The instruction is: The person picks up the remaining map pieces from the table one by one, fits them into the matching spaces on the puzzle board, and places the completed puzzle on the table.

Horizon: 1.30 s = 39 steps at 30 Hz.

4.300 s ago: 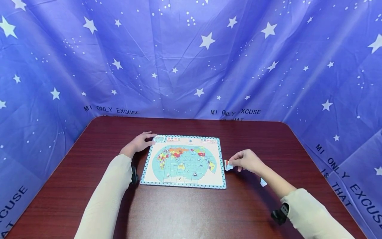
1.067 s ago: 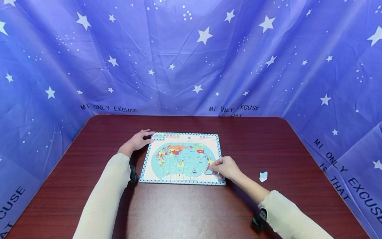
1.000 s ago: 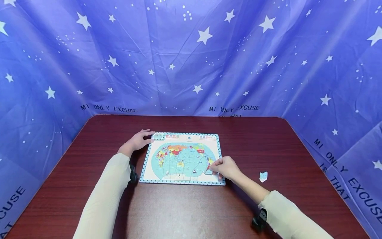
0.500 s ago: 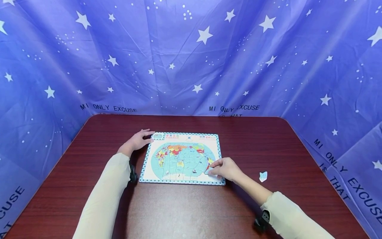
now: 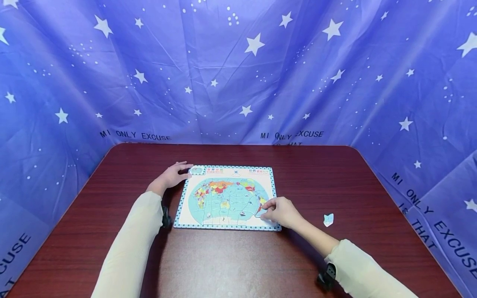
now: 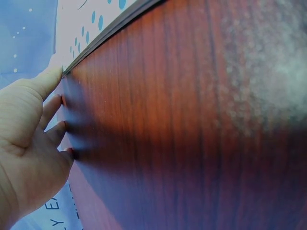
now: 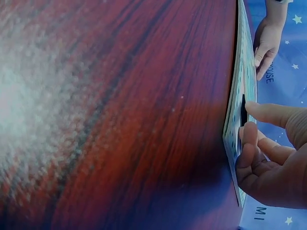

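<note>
A world map jigsaw puzzle (image 5: 242, 198) with a dotted blue border lies flat on the table, most of its oval map filled. At the lower right of the map, my right hand (image 5: 284, 212) pinches a small puzzle piece (image 5: 259, 210) between thumb and fingers. In the right wrist view the piece (image 7: 243, 109) shows as a dark tilted edge under the thumb. My left hand (image 5: 173, 176) rests at the board's far left corner with fingers extended. Seen from the left wrist, its thumb (image 6: 48, 79) touches the board's edge, while the other fingers reach down beside it.
One loose light-blue puzzle piece (image 5: 328, 220) lies on the table to the right of the board. The dark red wooden table (image 5: 123, 165) has rounded far corners. A blue star-patterned curtain (image 5: 223, 62) hangs around its back and sides.
My right hand has carried the puzzle piece leftward from beside the board to the lower right of the map; in the last second it shifts only slightly there. My left hand stays in place.
</note>
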{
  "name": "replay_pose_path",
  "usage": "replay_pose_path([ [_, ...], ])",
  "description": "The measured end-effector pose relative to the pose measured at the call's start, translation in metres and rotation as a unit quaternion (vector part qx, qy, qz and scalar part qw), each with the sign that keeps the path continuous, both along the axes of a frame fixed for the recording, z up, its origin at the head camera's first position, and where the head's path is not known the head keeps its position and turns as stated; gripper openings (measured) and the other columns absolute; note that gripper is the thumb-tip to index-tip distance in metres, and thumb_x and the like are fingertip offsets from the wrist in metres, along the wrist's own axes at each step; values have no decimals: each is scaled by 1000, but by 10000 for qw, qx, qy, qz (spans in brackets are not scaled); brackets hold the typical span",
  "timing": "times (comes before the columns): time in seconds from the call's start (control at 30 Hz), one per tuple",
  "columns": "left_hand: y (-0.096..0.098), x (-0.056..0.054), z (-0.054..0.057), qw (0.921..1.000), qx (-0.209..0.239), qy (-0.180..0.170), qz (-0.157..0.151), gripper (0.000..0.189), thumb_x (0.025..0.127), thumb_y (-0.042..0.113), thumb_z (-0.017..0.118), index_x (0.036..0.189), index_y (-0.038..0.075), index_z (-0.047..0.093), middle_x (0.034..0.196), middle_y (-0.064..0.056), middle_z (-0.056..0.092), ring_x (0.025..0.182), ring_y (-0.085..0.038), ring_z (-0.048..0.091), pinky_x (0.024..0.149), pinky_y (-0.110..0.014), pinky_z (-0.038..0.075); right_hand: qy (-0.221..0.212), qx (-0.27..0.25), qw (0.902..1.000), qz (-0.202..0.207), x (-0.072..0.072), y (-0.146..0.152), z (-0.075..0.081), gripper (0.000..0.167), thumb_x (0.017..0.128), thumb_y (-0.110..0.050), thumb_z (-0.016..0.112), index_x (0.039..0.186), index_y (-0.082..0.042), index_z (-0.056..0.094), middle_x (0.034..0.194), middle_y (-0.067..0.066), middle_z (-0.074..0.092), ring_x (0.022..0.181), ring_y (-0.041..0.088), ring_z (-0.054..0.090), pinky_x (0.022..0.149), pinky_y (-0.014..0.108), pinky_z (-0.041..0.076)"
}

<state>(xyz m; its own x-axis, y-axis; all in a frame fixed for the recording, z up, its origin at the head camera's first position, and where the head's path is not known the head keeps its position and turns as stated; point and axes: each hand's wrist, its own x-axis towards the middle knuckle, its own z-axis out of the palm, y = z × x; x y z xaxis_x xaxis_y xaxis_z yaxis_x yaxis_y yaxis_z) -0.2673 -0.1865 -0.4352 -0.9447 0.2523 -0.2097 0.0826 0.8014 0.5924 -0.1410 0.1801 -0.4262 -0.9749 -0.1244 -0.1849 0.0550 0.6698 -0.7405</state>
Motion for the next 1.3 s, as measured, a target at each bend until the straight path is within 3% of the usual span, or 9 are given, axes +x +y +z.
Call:
replay_pose_path([
  [0.23, 0, -3, -1, 9999, -112, 12, -39, 51, 97, 29, 50, 145, 15, 37, 157, -15, 15, 144, -40, 0, 113, -60, 13, 217, 266, 9994, 12, 0, 0, -4, 17, 69, -11, 78, 84, -8, 71, 60, -3, 52, 52, 6, 43, 48, 20, 36],
  [0.6, -1, -3, -1, 9999, -79, 23, -97, 52, 97, 29, 50, 145, 15, 37, 157, -15, 15, 144, -40, -1, 113, -60, 12, 454, 184, 9980, 398, 2, 3, -4, 22, 71, -9, 77, 92, -10, 72, 57, -3, 52, 47, 7, 42, 44, 21, 35],
  [1.3, 0, -2, 1, 10000, -54, 2, -33, 52, 97, 27, 51, 145, 14, 36, 156, -16, 17, 145, -39, 0, 113, -59, 12, 570, 241, 9963, 604, 2, 2, -6, 20, 72, -11, 76, 92, -9, 71, 57, -4, 50, 46, 5, 40, 43, 19, 34],
])
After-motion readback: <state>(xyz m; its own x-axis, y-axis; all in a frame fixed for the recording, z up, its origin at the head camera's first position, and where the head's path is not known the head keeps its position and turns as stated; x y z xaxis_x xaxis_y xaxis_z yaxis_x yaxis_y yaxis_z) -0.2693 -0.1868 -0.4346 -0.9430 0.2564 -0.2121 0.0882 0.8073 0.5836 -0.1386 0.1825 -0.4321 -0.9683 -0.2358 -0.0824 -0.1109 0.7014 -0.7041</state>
